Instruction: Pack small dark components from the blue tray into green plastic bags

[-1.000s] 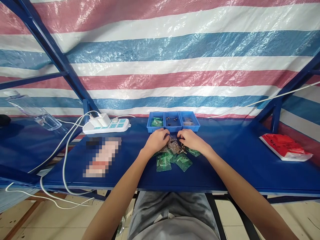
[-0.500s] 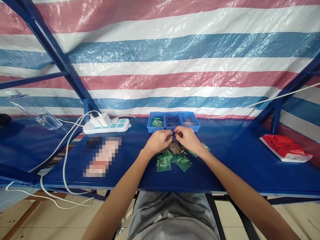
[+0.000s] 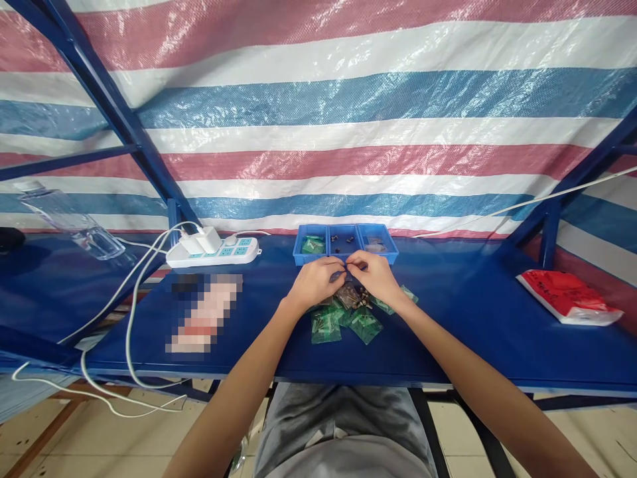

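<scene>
My left hand and my right hand meet fingertip to fingertip just in front of the blue bins. Both are pinched closed; whatever lies between the fingers is too small to make out. Under and before them lie several small green packets with thin pieces inside. A brownish clear bag and a little heap of small metal parts sit between my wrists. Behind my hands, the left bin holds green packets, the middle bin a few dark small parts, and the right bin clear bags.
At the left stand a white power strip with chargers, loose white cables and a water bottle. A blurred-out flat item lies nearer. To the right is a red packet. Blue frame posts and a striped sheet rise behind.
My fingertips have drawn slightly closer together, the right ones now nearly touching the left. The packets, parts and bins stay where they were.
</scene>
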`<state>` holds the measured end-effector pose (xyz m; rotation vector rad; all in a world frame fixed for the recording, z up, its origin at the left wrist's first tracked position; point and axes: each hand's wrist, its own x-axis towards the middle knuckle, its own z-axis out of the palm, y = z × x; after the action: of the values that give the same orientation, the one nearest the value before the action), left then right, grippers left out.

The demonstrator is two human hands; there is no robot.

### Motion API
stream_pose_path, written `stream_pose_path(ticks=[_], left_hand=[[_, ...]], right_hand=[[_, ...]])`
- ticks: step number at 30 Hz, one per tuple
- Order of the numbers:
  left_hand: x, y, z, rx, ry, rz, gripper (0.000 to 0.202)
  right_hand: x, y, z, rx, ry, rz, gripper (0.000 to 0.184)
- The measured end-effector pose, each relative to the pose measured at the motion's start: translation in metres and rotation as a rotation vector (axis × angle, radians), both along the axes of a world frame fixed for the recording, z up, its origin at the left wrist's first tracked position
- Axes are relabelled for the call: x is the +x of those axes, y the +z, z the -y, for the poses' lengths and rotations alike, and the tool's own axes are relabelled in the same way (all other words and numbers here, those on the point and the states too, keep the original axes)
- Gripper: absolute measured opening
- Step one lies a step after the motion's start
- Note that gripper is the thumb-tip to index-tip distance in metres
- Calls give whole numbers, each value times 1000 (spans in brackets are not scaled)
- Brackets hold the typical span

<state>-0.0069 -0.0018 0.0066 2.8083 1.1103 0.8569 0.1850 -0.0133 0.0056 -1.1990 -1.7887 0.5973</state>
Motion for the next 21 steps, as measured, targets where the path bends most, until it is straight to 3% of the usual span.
stream_pose_path(ticks=[10,21], left_hand=[[0,5,2,-30,50,-7,19],[1,2,0,-80,-2,112,24]], right_hand=[[-4,0,4,-65,21,-65,11],[-1,-5,0,-77,56,-16,14]])
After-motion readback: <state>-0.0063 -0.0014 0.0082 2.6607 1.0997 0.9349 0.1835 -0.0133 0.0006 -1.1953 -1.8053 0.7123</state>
